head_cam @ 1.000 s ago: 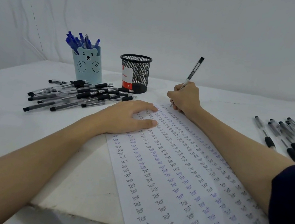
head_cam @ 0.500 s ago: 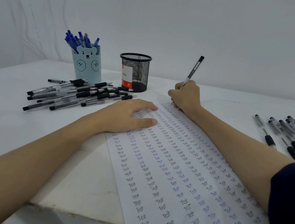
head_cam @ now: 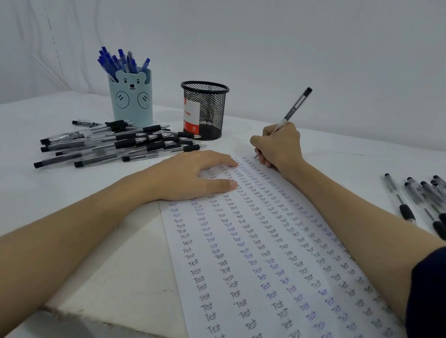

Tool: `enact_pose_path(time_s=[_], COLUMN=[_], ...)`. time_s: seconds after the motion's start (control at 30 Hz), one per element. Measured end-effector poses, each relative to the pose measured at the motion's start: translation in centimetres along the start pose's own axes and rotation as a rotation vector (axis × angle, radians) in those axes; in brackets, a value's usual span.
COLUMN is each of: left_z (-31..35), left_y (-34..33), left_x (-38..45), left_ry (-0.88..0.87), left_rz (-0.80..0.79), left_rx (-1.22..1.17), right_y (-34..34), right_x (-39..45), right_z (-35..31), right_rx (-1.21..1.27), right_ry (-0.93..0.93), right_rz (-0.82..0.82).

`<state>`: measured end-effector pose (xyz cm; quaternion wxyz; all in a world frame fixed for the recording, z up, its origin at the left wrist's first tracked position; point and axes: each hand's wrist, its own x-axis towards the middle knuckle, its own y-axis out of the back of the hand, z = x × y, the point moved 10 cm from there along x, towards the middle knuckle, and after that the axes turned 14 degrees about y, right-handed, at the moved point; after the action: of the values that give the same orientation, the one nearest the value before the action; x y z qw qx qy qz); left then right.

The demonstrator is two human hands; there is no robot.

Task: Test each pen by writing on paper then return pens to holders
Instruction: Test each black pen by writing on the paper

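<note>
White walls close in behind a white table (head_cam: 17, 185), and on it a long sheet of paper (head_cam: 270, 301) runs away from the near edge, filled with columns of the word "Test" in black and some blue ink.

The right hand (head_cam: 278, 147) is curled round a black pen (head_cam: 293, 110), its tip down at the far end of the sheet and its capped end tilted up and to the right. The left hand (head_cam: 195, 176) lies flat on the paper, fingers straight and spread a little, pressing down near the top left part of the sheet, just beside the writing hand.

To the left of that hand a heap of black pens (head_cam: 118, 144) lies on the table, pointing every which way. Behind the heap stands a pale blue bear holder (head_cam: 130, 98) with blue pens (head_cam: 119, 63) sticking out of it. Just right of it stands a black mesh holder (head_cam: 202, 108) with a red and white label showing through the mesh. Well over on the right side of the table lies another group of black pens (head_cam: 436, 206), side by side. A dark sleeve (head_cam: 440, 308) covers the right upper arm.
</note>
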<state>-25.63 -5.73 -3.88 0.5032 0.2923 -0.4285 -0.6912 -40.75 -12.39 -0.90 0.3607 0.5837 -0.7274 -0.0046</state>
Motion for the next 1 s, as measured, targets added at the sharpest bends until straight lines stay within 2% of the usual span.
enact_pose_path(time_s=[0.23,0.37,0.57,0.7,0.87,0.93,1.0], left_z=[0.0,-0.1,-0.3,-0.2,0.8,2.4,4.9], left_y=[0.0,0.1,0.1,0.1,0.2,0.6,0.5], left_x=[0.1,0.1,0.0,-0.2,-0.6,-1.0,-1.6], left_ry=[-0.004,-0.011,-0.010,-0.002,0.033,0.021,-0.028], left_rz=[0.003,0.010,0.015,0.011,-0.004,0.029,0.043], left_rx=[0.000,-0.002,-0.007,0.002,0.147,0.135,0.091], right_y=[0.1,0.9,2.1,4.4,8.2,10.1,12.3], right_x=[0.1,-0.3,-0.2,-1.3,-3.3,-4.2,-5.1], right_z=[0.0,0.9,1.2,0.8,0.4,0.1,-0.1], right_rx=[-0.018,0.132,0.158,0.209,0.401,0.532,0.668], right_ry=[0.002,-0.113,-0.245,-0.257,-0.333,-0.360,-0.388], right_rz=[0.017,0.088,-0.016,0.013,-0.012,-0.031,0.018])
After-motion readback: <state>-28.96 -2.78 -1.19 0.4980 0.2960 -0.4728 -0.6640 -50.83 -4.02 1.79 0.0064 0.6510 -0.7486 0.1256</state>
